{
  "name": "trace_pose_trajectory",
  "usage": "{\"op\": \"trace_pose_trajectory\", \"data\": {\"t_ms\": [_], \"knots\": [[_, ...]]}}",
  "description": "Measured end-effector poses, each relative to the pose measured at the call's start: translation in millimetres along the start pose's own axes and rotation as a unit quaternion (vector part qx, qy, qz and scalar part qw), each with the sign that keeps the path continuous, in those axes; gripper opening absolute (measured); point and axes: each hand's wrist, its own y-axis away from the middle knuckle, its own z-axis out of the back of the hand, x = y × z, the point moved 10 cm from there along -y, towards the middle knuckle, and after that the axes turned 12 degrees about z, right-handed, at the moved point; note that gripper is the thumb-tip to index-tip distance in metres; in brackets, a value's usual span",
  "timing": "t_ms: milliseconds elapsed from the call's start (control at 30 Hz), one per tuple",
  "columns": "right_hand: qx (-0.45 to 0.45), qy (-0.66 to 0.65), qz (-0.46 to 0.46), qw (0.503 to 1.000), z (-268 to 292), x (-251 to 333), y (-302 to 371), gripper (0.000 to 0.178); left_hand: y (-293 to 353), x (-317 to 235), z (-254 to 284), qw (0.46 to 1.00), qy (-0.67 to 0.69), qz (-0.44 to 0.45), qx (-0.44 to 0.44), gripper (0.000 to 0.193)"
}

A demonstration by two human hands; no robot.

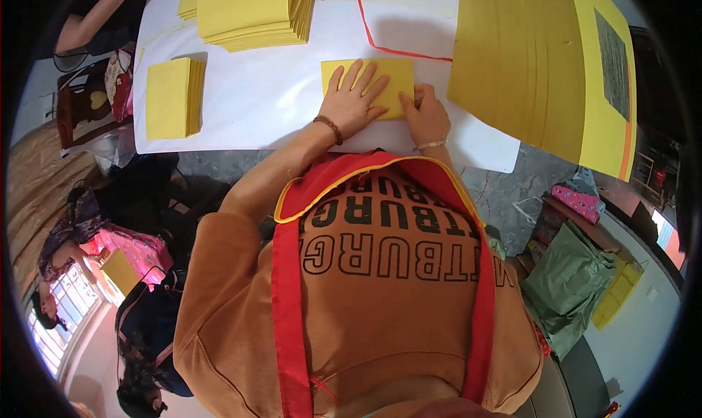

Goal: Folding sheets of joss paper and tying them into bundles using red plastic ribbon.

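Note:
A folded yellow paper sheet (398, 73) lies flat on the white-covered table (256, 104), close to the front edge. My left hand (351, 100) rests on it, palm down and fingers spread. At the sheet's right edge is my right hand (426, 117), its fingers curled and its thumb along the border, closed on the paper. Part of the sheet's lower left is hidden beneath my left hand and wrist.
A tall stack of folded yellow paper (245, 12) stands at the back left, and a smaller stack (167, 100) nearer left. Large overlapping yellow sheets (519, 74) cover the right side. A red strip (363, 23) lies behind my hands. Other people sit at the left.

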Motion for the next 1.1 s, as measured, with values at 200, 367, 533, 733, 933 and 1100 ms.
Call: {"op": "trace_pose_trajectory", "data": {"t_ms": [200,367,533,733,933,1100], "knots": [[-0.057,0.069,0.363,0.927,-18,79,6,0.051,2,0,-8,0.998,-0.050,-0.023,0.037,0.051],[-0.039,0.028,0.343,0.938,-37,72,-3,0.057,4,18,4,0.989,0.145,0.004,-0.008,0.050],[-0.025,0.159,0.341,0.926,-42,80,-7,0.059,19,38,54,0.942,0.303,-0.004,-0.143,0.053],[-0.038,0.134,0.357,0.924,-39,78,-4,0.057,39,-9,34,0.992,0.067,-0.088,-0.069,0.054],[-0.126,-0.563,0.100,0.811,-9,-6,-29,0.042,30,-32,36,0.967,-0.170,-0.140,-0.128,0.037],[-0.156,-0.486,0.078,0.856,20,-22,-7,0.033,-8,-16,26,0.986,-0.025,-0.159,0.041,0.024]]}}
